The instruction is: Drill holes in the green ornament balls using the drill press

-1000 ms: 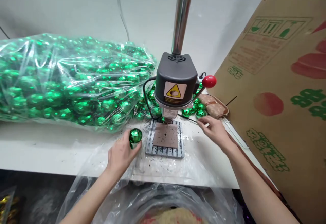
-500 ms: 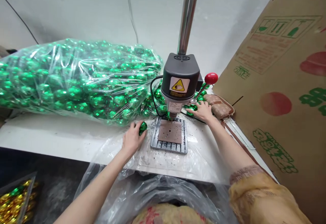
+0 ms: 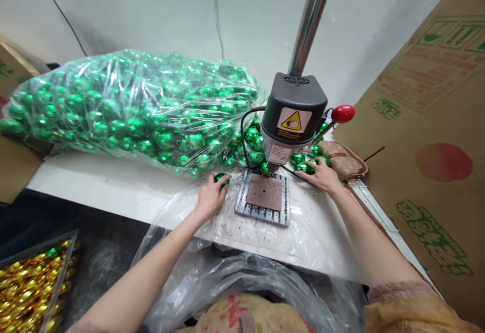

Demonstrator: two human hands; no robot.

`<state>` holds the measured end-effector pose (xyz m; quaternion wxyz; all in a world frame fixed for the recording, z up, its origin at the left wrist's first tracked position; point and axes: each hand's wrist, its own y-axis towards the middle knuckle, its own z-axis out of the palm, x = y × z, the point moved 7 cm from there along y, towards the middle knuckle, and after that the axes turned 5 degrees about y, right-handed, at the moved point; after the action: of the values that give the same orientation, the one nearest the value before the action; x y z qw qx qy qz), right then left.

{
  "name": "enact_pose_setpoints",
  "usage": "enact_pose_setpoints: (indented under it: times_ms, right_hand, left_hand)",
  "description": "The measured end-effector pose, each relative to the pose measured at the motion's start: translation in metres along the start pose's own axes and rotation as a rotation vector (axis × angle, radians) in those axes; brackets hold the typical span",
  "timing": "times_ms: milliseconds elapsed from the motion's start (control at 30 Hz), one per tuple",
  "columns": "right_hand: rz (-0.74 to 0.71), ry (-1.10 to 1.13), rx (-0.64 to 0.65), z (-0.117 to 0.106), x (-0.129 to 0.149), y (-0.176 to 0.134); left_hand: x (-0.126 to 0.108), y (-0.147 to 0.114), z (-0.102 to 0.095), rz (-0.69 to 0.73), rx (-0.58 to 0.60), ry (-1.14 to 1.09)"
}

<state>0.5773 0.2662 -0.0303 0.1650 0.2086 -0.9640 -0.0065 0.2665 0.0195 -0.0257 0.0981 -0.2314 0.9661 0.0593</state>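
My left hand (image 3: 211,195) is closed around a shiny green faceted ball (image 3: 222,177), left of the drill's base plate. On the other side of the drill, my right hand (image 3: 322,175) has its thumb and fingers around a green ball (image 3: 302,168) in a small group of such balls. Between my hands stands a small bench drill (image 3: 293,115) with a red-knobbed lever (image 3: 343,113). Under its chuck, a brown square pad (image 3: 264,194) with a dark hole lies on the slotted metal base plate (image 3: 282,218).
A big clear bag of green balls (image 3: 144,115) lies at the back left. A brown purse (image 3: 343,160) and a tall cardboard box (image 3: 424,136) are at the right. Gold balls (image 3: 26,287) fill a container below left. Dark shavings and clear plastic film (image 3: 174,211) lie on the white table.
The view has swung left, so everything sits further right. My left hand still holds its ball. My right hand's thumb and fingers have come around a ball in the group.
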Motion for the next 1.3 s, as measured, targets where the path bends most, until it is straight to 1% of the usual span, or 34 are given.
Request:
enact_pose_setpoints:
  times_ms: [100, 200, 267, 300, 333, 400, 433, 467, 500, 533, 567, 633, 700, 767, 833, 900, 967, 1000, 1100, 1167, 1200, 1233, 1300]
  right_hand:
    - [-0.013, 0.041, -0.055, -0.010, -0.004, -0.007]
    - [-0.032, 0.109, -0.187, -0.028, -0.001, -0.027]
    - [-0.071, 0.165, -0.273, -0.037, 0.011, -0.050]
    - [-0.114, 0.193, -0.294, -0.039, 0.023, -0.064]
    - [-0.183, 0.221, -0.285, -0.038, 0.040, -0.078]
    - [-0.357, 0.260, -0.223, -0.029, 0.086, -0.110]
    - [-0.466, 0.272, -0.185, -0.023, 0.114, -0.126]
    - [-0.650, 0.305, -0.158, -0.018, 0.147, -0.144]
    - [-0.797, 0.343, -0.125, -0.013, 0.177, -0.160]
    - [-0.850, 0.358, -0.109, -0.007, 0.202, -0.168]
    - [-0.874, 0.360, -0.075, 0.001, 0.225, -0.171]
    - [-0.843, 0.373, -0.050, 0.014, 0.262, -0.166]
    - [-0.740, 0.395, -0.061, 0.025, 0.285, -0.149]
    - [-0.626, 0.401, -0.083, 0.036, 0.296, -0.130]
    - [-0.547, 0.390, -0.106, 0.047, 0.299, -0.115]
    - [-0.501, 0.369, -0.132, 0.054, 0.295, -0.107]
    - [-0.493, 0.348, -0.162, 0.055, 0.289, -0.105]
    - [-0.507, 0.339, -0.177, 0.054, 0.286, -0.107]
    - [-0.617, 0.320, -0.204, 0.041, 0.272, -0.121]
    - [-0.672, 0.314, -0.219, 0.026, 0.249, -0.129]
    - [-0.664, 0.312, -0.234, 0.017, 0.230, -0.129]
    - [-0.620, 0.311, -0.257, 0.008, 0.207, -0.125]
    - [-0.455, 0.304, -0.327, -0.012, 0.149, -0.107]
  left_hand:
    - [0.002, 0.001, -0.002, -0.009, -0.018, -0.028]
    - [0.015, 0.000, -0.007, -0.048, -0.064, -0.110]
    - [0.027, -0.002, -0.010, -0.067, -0.092, -0.148]
    - [0.031, -0.003, -0.012, -0.067, -0.099, -0.154]
    - [0.035, -0.004, -0.012, -0.058, -0.097, -0.151]
    - [0.039, -0.005, -0.011, -0.032, -0.087, -0.141]
    - [0.039, -0.005, -0.010, -0.019, -0.087, -0.140]
    - [0.040, -0.005, -0.009, -0.009, -0.093, -0.145]
    - [0.040, -0.005, -0.008, -0.004, -0.105, -0.157]
    - [0.040, -0.006, -0.008, -0.002, -0.123, -0.175]
    - [0.041, -0.006, -0.009, 0.001, -0.143, -0.200]
    - [0.044, -0.006, -0.010, 0.008, -0.176, -0.282]
    - [0.049, -0.008, -0.011, 0.022, -0.206, -0.404]
    - [0.057, -0.011, -0.011, 0.014, -0.260, -0.541]
    - [0.070, -0.016, -0.010, -0.071, -0.359, -0.636]
    - [0.083, -0.020, -0.008, -0.199, -0.467, -0.661]
    - [0.087, -0.025, -0.008, -0.273, -0.551, -0.632]
    - [0.085, -0.026, -0.010, -0.273, -0.581, -0.610]
    - [0.071, -0.032, -0.021, -0.174, -0.636, -0.522]
    - [0.058, -0.039, -0.029, -0.050, -0.662, -0.441]
    - [0.050, -0.043, -0.032, 0.024, -0.663, -0.390]
    - [0.043, -0.046, -0.033, 0.096, -0.651, -0.329]
    - [0.030, -0.052, -0.028, 0.210, -0.591, -0.176]
